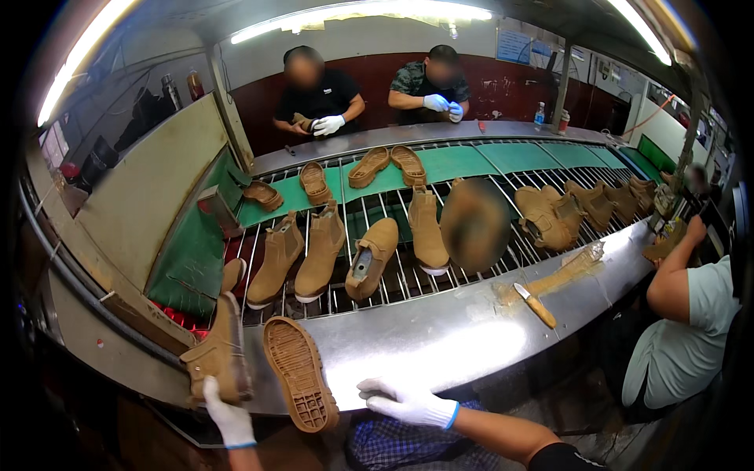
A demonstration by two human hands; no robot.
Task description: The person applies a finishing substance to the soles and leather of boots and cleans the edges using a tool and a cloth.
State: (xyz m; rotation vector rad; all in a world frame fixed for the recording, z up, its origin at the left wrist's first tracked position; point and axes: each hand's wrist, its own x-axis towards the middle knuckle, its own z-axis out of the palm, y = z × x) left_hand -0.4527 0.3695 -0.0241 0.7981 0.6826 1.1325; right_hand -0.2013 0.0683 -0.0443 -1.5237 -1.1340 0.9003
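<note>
My left hand (228, 412), in a white glove, grips a tan boot (220, 345) at the left end of the metal ledge. Right of that boot lies a tan rubber sole (300, 373), tread side up, its lower end over the ledge's near edge. My right hand (410, 402), gloved in white with a blue cuff, is stretched out right of the sole with fingers apart. It holds nothing and does not appear to touch the sole.
Several tan boots (322, 251) rest on the wire rack beyond the metal ledge (408, 345). Loose soles (369, 166) lie on the green belt (463, 161). A wooden-handled knife (536, 306) sits on the ledge. Two people work across; another person (683, 330) sits right.
</note>
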